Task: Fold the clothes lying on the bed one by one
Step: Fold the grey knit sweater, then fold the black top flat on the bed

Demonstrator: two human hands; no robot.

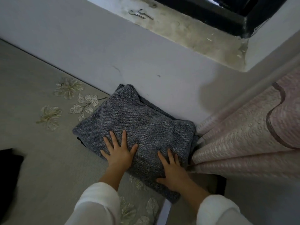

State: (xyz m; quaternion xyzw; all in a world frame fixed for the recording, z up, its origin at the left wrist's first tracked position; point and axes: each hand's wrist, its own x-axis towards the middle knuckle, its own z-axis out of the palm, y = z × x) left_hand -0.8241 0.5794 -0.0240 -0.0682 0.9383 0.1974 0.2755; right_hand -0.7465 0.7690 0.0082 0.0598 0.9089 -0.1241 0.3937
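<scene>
Folded grey knit sits on the bed against the wall; left hand at seven o'clock, right hand at five, both flat, fingers spread, pressing it.

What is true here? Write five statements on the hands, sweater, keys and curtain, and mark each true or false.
1. The left hand and right hand lie flat on the sweater. True.
2. The sweater is spread out unfolded. False: it is folded into a compact bundle.
3. Keys lie on the sill. True.
4. The curtain hangs left of the sweater. False: the curtain hangs to its right.
5. The sweater lies against the wall. True.
</scene>
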